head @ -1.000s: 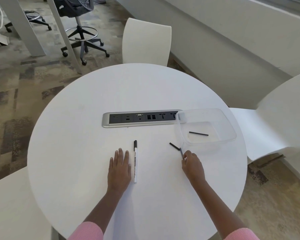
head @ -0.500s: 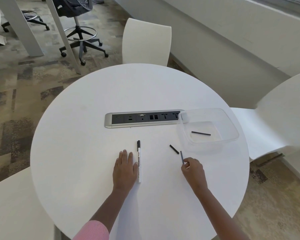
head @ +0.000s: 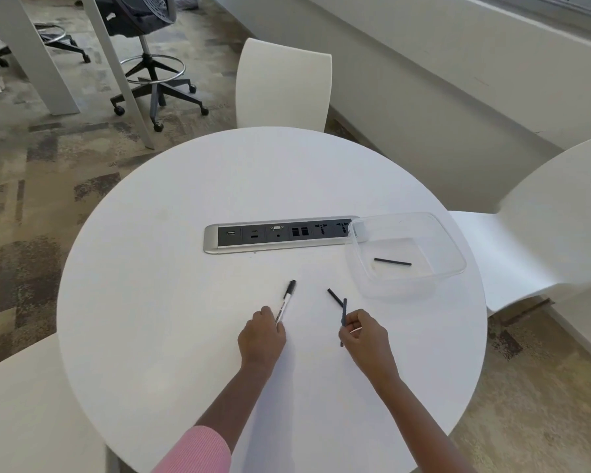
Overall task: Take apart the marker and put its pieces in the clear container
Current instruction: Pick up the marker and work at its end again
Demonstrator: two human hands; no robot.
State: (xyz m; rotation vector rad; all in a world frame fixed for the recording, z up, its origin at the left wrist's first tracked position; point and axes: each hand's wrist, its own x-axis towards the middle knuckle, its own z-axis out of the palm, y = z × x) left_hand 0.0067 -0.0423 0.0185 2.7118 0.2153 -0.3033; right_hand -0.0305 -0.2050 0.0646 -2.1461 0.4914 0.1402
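With the right hand (head: 365, 337) pinching a thin dark rod (head: 344, 310) and the left hand (head: 261, 337) curled round the marker barrel (head: 286, 302) just beside it, carry the rod level over the clear container (head: 456, 259) rim (one rod (head: 393, 262) lies inside) and release it low, so it won't bounce out.

A round white table (head: 185, 302). A short black piece (head: 335, 297) lies on it just beyond the fingertips of the right hand (head: 367, 339). A clear container (head: 456, 257) sits farther out, to the right of those fingers. A silver socket panel (head: 280, 235) is set into the tabletop well beyond the fingers of the left hand (head: 261, 339), its right end meeting the container's corner.
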